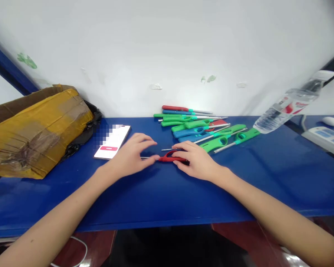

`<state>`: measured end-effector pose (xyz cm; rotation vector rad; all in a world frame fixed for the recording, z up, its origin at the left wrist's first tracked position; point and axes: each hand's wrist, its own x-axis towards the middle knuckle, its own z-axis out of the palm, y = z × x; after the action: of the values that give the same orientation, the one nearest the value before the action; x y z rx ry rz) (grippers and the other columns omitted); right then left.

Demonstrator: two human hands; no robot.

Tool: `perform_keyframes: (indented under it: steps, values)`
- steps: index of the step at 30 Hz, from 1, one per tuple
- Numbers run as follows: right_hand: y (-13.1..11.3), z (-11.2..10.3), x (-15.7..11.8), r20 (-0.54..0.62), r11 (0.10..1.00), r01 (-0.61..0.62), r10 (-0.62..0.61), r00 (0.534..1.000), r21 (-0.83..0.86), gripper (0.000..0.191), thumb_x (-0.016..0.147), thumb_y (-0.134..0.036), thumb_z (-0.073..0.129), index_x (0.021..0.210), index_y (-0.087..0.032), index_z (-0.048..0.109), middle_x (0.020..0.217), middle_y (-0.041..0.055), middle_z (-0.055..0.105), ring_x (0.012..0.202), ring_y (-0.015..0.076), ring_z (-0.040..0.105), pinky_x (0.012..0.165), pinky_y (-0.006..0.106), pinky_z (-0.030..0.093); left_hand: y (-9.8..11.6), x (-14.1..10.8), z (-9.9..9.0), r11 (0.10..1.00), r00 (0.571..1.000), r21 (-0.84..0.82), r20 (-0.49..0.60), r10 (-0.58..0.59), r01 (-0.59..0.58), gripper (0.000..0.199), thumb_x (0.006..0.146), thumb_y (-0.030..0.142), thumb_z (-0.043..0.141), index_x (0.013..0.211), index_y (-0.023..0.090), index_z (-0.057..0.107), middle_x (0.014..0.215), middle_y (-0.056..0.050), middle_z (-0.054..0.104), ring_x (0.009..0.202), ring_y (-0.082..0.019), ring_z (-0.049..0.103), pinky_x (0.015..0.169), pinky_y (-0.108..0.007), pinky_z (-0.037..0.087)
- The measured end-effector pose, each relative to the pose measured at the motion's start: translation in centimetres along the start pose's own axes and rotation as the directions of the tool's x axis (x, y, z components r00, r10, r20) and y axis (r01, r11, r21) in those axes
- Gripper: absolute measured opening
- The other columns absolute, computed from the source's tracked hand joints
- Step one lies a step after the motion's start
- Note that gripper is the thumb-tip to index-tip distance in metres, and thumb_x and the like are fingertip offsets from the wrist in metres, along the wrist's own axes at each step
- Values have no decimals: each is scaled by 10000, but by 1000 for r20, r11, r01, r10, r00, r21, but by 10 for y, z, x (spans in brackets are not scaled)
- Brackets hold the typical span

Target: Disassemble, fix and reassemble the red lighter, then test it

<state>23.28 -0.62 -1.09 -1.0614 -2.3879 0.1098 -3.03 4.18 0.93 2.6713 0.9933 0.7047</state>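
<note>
A red stick lighter (164, 158) lies low over the blue table, its metal rod pointing left. My right hand (196, 159) is closed around its handle, with fingertips at the trigger loop. My left hand (132, 154) is open, thumb and forefinger spread; the thumb touches the lighter's neck, and the hand hides the end of the rod. Just behind my right hand is a loose pile of stick lighters: green lighters (215, 144), blue lighters (193, 132) and a red lighter (174, 108) at the back. Another metal rod (168, 150) pokes out beside my right fingers.
A phone (111, 142) with a lit screen lies left of my left hand. Farther left stands a taped cardboard box (41, 129) with black plastic behind it. At right are a water bottle (289, 104), a power strip (325, 139) and a white mouse (333, 121). A white wall borders the table (156, 204).
</note>
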Motion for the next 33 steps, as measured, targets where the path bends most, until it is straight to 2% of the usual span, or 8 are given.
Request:
perform_keyframes:
  steps: [2,6,12,19,27,29,33]
  values:
    - [-1,3,0,1,1000,8,-8,1000,21,246,936,-266,550,1081,-240,747,1189,104,678,1047,262,620,926,459,528,12,0,13,997,996,-60,74,54,-50,343,875,438,642,1132,215,689,1129,-104,646,1100,-272,550,979,-409,458]
    - [-1,10,1,-19,999,7,-6,1000,54,236,952,-315,557,1050,-257,763,1164,95,690,1036,261,626,907,456,543,17,-1,27,998,988,-69,154,14,-4,226,926,365,578,1010,199,707,982,-89,668,963,-245,570,857,-377,484]
    - [-3,13,3,-32,996,-27,29,999,83,242,961,-256,541,1025,-240,774,1163,86,725,980,257,649,878,464,557,16,0,33,997,991,-67,125,-39,48,192,912,342,602,897,174,694,892,-85,668,856,-234,564,769,-359,465]
    - [-7,14,3,-50,997,-13,17,999,77,269,979,-239,503,1031,-222,767,1133,103,747,1016,268,686,872,467,563,20,2,34,989,992,-114,99,-79,90,163,886,326,636,849,182,705,860,-76,684,808,-229,570,731,-346,443]
    - [-5,19,2,-113,1000,18,-16,993,16,285,989,-253,487,1015,-202,767,1081,99,757,994,260,698,876,445,585,17,3,33,986,984,-84,122,-133,144,173,869,350,673,898,183,706,879,-63,694,813,-220,588,730,-333,441]
    - [-3,16,2,-99,1000,0,2,995,23,266,981,-244,506,1038,-199,762,1118,100,747,1013,251,698,896,430,583,18,3,31,987,983,-77,130,-130,140,161,873,334,667,904,180,702,878,-60,695,819,-218,594,732,-329,447]
    - [3,2,2,9,999,-33,33,999,36,263,948,-248,567,1150,-174,719,1269,116,682,1132,258,663,959,412,559,19,4,25,990,987,-84,124,-103,114,150,880,316,654,904,173,696,865,-52,694,804,-204,608,730,-317,464]
